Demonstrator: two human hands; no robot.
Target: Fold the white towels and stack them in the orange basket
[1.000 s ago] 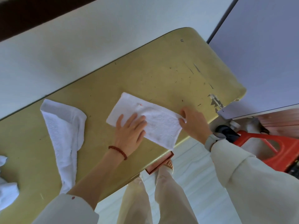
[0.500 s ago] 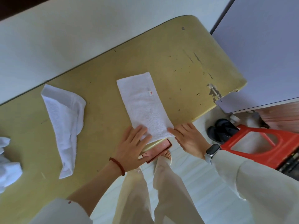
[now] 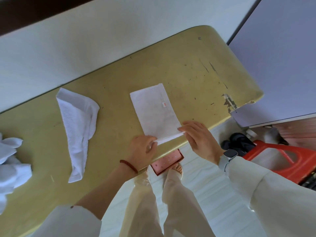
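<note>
A white towel, folded into a long strip with a small red label, lies on the yellow-green table, its near end at the table's front edge. My left hand pinches the near left corner of that end. My right hand pinches the near right corner. A second white towel lies loosely folded to the left. More crumpled white towels sit at the far left edge. The orange basket stands on the floor at the right, partly cut off.
A pink box lies on the floor under the table edge beside my feet. Dark shoes sit next to the basket. A white wall runs behind the table, and a pale panel stands to the right.
The towel was turned from lying crosswise to lying lengthwise away from me. Both hands slid to its near end and now pinch the two near corners.
</note>
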